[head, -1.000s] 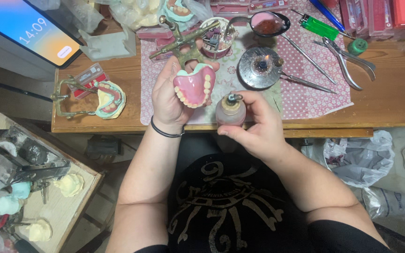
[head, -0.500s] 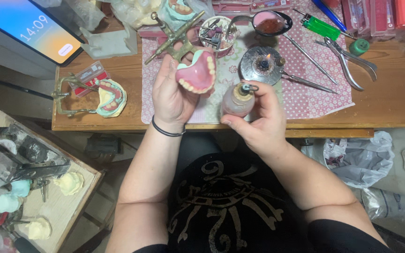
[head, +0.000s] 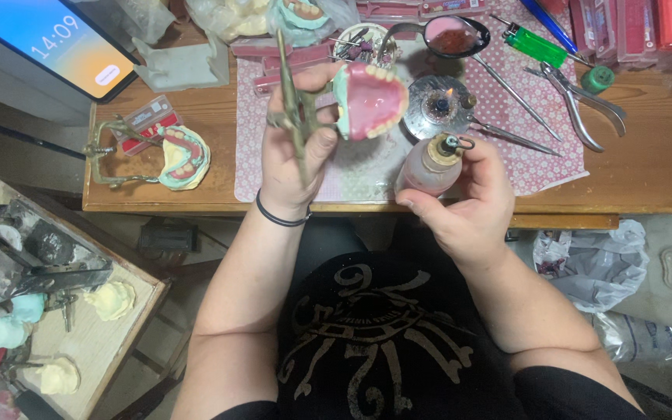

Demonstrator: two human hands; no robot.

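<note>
My left hand (head: 293,152) grips a brass articulator frame (head: 289,93) carrying a pink wax denture with white teeth on a teal cast (head: 369,99), held up over the pink patterned mat (head: 542,159). My right hand (head: 468,198) holds a small squeeze bottle of pinkish liquid (head: 428,169) with a metal nozzle, just right of the denture. A small lit burner (head: 437,109) with a flame sits on the mat behind the bottle.
Another articulator with a denture cast (head: 173,155) lies at the left of the wooden table (head: 647,179). Pliers (head: 585,105), metal instruments, a green lighter (head: 534,45), a pink-filled spoon (head: 453,35) and a tablet (head: 64,39) lie around. Plaster casts sit on a lower tray (head: 79,342).
My left hand has lifted and turned the denture farther from me, showing its palate. My right hand has shifted right with the bottle, close to the burner.
</note>
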